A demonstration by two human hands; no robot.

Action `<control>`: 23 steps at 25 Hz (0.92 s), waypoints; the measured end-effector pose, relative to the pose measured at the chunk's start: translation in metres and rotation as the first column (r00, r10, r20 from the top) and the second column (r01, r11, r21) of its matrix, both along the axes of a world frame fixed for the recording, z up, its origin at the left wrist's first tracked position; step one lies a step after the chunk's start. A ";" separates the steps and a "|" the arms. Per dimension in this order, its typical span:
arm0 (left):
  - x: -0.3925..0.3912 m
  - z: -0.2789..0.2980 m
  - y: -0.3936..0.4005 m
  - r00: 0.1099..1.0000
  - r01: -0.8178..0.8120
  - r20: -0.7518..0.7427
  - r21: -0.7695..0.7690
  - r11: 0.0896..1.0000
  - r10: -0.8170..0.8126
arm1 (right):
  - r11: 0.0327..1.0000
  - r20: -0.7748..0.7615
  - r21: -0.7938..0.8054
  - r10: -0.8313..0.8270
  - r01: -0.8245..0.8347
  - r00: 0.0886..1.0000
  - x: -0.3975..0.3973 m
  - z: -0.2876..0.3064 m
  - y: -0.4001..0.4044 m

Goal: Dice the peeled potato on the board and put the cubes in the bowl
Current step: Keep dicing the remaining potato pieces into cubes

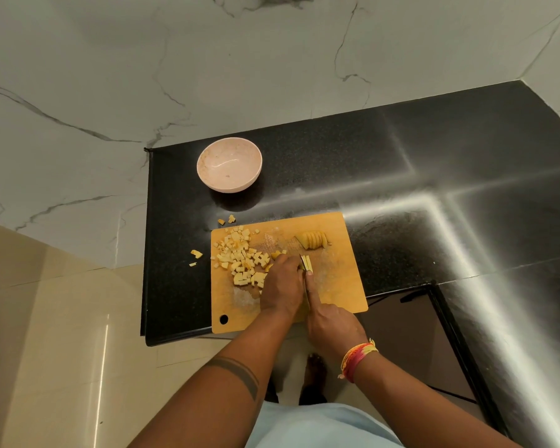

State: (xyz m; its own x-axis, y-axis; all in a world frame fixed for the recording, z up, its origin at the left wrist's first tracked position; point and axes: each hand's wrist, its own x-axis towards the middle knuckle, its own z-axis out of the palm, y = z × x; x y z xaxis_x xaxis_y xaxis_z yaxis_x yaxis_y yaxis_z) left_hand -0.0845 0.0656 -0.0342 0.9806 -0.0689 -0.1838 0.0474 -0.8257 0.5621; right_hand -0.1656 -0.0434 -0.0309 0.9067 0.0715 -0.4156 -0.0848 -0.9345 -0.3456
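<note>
— Hands?
— Left hand curls over potato strips at board centre; right hand grips knife, forefinger along blade.
— Cubes?
— Nine o'clock. Bowl: eleven.

Worktop: black speckled stone, polished, L-shaped, with bright streaks of reflected light crossing its right part. Wall: white marble-look slabs with grey veining — meets the worktop's far and right edges. Floor: glossy beige tiles, thin grout lines, below the worktop's left and near edges.
</note>
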 end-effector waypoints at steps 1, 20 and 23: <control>0.001 -0.001 -0.001 1.000 0.000 0.004 0.004 1.000 -0.001 | 1.000 0.001 -0.003 0.002 -0.002 1.000 0.000 0.001 -0.002; -0.001 0.003 -0.017 0.992 -0.111 -0.067 0.004 0.994 0.111 | 0.989 -0.002 0.133 -0.072 0.072 0.997 -0.021 0.017 -0.040; 0.001 0.002 -0.021 0.995 -0.059 -0.072 0.076 0.995 0.064 | 0.982 -0.005 0.144 -0.121 0.120 0.993 -0.018 0.013 -0.043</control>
State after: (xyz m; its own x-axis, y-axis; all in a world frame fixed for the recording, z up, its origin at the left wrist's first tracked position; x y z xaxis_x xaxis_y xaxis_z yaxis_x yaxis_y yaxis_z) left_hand -0.0838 0.0447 -0.0320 0.9660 0.0072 -0.2586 0.1385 -0.8588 0.4933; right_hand -0.1836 -0.0860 -0.0177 0.9140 0.0200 -0.4053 -0.1923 -0.8582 -0.4760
